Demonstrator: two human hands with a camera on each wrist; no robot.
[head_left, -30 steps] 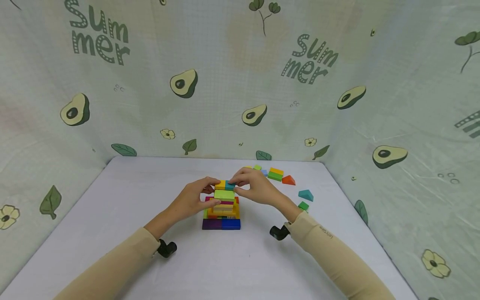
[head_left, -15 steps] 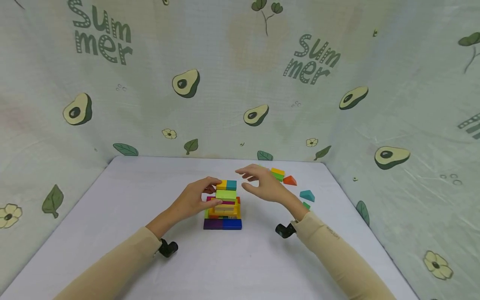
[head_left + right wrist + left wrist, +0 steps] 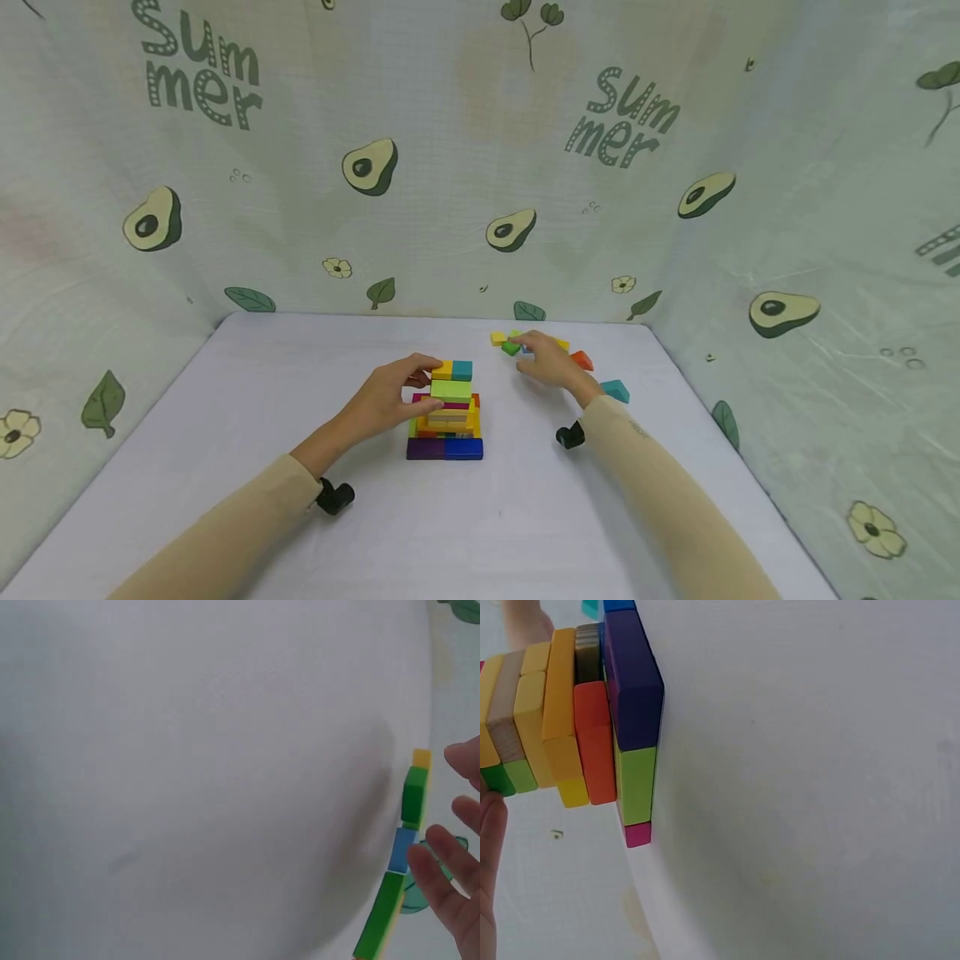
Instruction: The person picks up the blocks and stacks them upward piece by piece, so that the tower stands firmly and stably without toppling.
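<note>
A stepped tower of coloured wooden blocks (image 3: pixel 450 389) stands mid-table, with purple and blue blocks at its base. A yellow block (image 3: pixel 442 370) and a teal block (image 3: pixel 462 371) sit side by side on top. My left hand (image 3: pixel 390 392) rests at the tower's left side, index finger by the yellow block and thumb lower down at the front edge. In the left wrist view the thumb (image 3: pixel 489 847) lies near small green blocks. My right hand (image 3: pixel 547 360) hovers by the loose blocks, fingers apart and holding nothing. A green block (image 3: pixel 414 793) and a blue block (image 3: pixel 402 849) are near its fingertips.
Several loose blocks lie at the back right, among them a yellow one (image 3: pixel 498 338), an orange-red triangle (image 3: pixel 582 360) and a teal piece (image 3: pixel 617 391). A patterned cloth (image 3: pixel 435 275) hangs behind the white table (image 3: pixel 300 350).
My right hand has left the teal block on the tower's top and moved right and back to the loose blocks. The left hand stays at the tower.
</note>
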